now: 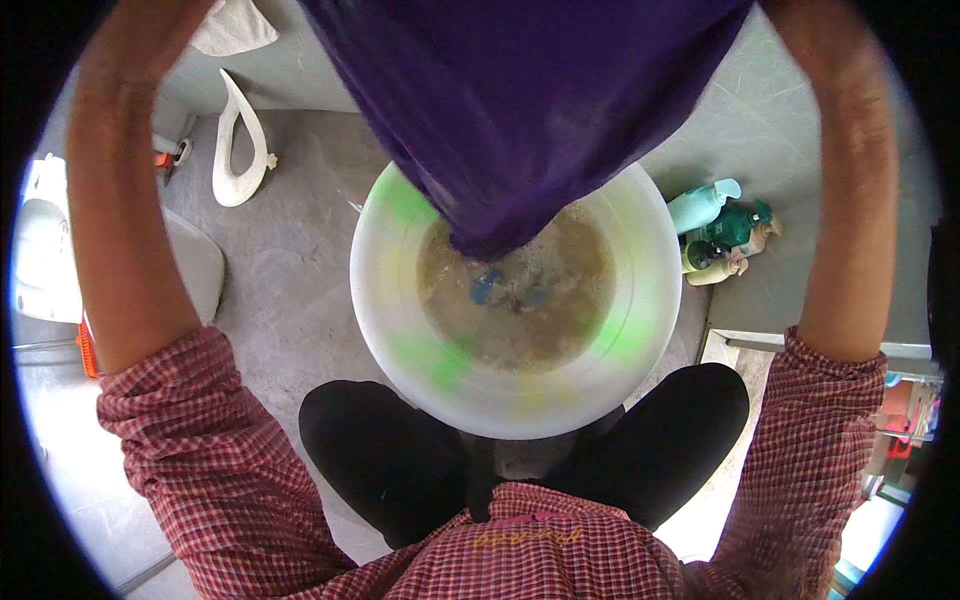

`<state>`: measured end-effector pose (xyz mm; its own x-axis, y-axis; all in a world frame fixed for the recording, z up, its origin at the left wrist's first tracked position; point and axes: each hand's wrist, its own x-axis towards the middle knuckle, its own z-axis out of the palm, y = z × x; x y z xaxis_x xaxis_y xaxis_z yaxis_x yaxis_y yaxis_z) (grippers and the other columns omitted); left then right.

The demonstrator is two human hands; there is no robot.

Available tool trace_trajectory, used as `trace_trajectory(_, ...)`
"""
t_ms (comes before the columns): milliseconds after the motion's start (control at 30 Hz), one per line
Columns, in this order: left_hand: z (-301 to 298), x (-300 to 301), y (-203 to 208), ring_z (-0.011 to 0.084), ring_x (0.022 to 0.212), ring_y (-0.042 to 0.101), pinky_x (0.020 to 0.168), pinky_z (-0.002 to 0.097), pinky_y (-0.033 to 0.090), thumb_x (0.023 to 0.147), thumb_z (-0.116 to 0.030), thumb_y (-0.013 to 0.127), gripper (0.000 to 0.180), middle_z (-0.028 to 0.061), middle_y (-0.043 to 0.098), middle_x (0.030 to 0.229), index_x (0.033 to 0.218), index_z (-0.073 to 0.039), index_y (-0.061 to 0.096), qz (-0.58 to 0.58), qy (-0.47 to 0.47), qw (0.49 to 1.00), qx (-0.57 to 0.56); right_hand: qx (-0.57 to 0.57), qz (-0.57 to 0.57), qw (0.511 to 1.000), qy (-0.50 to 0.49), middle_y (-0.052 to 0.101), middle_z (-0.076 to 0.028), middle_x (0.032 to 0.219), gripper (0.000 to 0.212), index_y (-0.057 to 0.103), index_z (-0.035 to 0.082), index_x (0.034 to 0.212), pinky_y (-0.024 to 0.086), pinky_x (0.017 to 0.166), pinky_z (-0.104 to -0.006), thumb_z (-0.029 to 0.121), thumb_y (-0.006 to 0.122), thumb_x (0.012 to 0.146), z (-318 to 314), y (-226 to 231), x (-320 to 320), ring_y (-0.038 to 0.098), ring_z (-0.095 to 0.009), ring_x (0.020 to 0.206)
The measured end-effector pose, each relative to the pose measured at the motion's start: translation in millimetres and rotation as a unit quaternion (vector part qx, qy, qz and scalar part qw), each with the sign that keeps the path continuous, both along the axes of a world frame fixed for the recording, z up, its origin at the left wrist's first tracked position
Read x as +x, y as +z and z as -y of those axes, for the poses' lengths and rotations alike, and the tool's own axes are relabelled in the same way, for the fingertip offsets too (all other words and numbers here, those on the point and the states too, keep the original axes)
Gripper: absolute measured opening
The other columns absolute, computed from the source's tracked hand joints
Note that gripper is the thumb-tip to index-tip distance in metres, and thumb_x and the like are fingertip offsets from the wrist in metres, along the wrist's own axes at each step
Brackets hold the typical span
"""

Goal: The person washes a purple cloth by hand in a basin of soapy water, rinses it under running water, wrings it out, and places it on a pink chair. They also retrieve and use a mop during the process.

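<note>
A purple cloth [530, 110] hangs over the far rim of the white-and-green basin [395, 345], its tip above the murky water [575, 320], between raised left hand [165, 25] and right hand [808, 28], whose cropped-off fingers leave their hold impossible to tell, while bottles [735, 225] cluster beside the basin's right edge.

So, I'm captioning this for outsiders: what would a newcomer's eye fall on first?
Probably the large purple cloth across the top middle, its lower end hanging over the round basin. Next, that basin itself, white with green patches and murky water, at the centre. Then the bottles clustered to its right.
</note>
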<state>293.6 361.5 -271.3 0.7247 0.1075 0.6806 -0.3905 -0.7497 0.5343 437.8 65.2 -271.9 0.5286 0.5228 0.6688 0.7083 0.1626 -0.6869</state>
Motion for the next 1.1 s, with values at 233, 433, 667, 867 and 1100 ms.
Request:
trace_trajectory(233,8,-3,-215,0.0208,0.080,0.059,0.074,0.0344,0.047,0.073,-0.008,0.070,0.022,0.0074,0.063,0.084,0.094,-0.008,0.062,-0.375,-0.090,0.921,0.057,-0.427,-0.032,0.892,0.148,0.062,-0.007,0.087,0.026,0.058,0.014,0.100,0.048,0.075,-0.0362,0.031,0.069,0.084,40,-267,22,0.060,-0.020,0.083)
trace_trajectory(433,131,-72,-416,0.0305,0.107,0.062,0.089,0.0436,0.050,0.075,-0.019,0.066,0.038,0.0140,0.067,0.109,0.111,-0.009,0.065,-0.707,-0.120,0.656,0.236,-0.629,-0.049,0.748,0.205,0.063,-0.006,0.099,0.026,0.066,0.018,0.094,0.047,0.091,-0.0395,0.005,0.062,0.073,77,-449,-74,0.055,-0.030,0.107)
trace_trajectory(667,139,-39,-478,0.0263,0.108,0.061,0.090,0.0420,0.048,0.081,-0.020,0.062,0.029,0.0113,0.066,0.111,0.107,-0.008,0.068,-0.684,0.052,0.698,0.204,-0.618,0.022,0.776,-0.127,0.057,-0.004,0.111,0.028,0.060,0.023,0.105,0.039,0.093,-0.0590,0.011,0.060,0.080,55,-472,-69,0.050,-0.024,0.114)
trace_trajectory(867,172,-61,-485,0.0255,0.107,0.051,0.094,0.0430,0.036,0.084,-0.023,0.057,0.032,0.0074,0.061,0.101,0.112,-0.010,0.062,-0.521,0.199,0.772,0.306,-0.638,0.011,0.754,-0.153,0.046,-0.006,0.126,0.040,0.053,0.032,0.124,0.034,0.094,-0.0613,0.022,0.060,0.086,56,-470,-123,0.039,-0.031,0.123)
trace_trajectory(1100,195,-81,-459,0.0300,0.113,0.057,0.090,0.0434,0.045,0.088,-0.035,0.054,0.042,0.0155,0.062,0.119,0.117,-0.006,0.061,-0.760,-0.083,0.597,0.243,-0.764,-0.078,0.623,0.149,0.053,-0.009,0.127,0.036,0.064,0.022,0.112,0.042,0.092,-0.0503,0.033,0.069,0.079,63,-442,-111,0.047,-0.032,0.119)
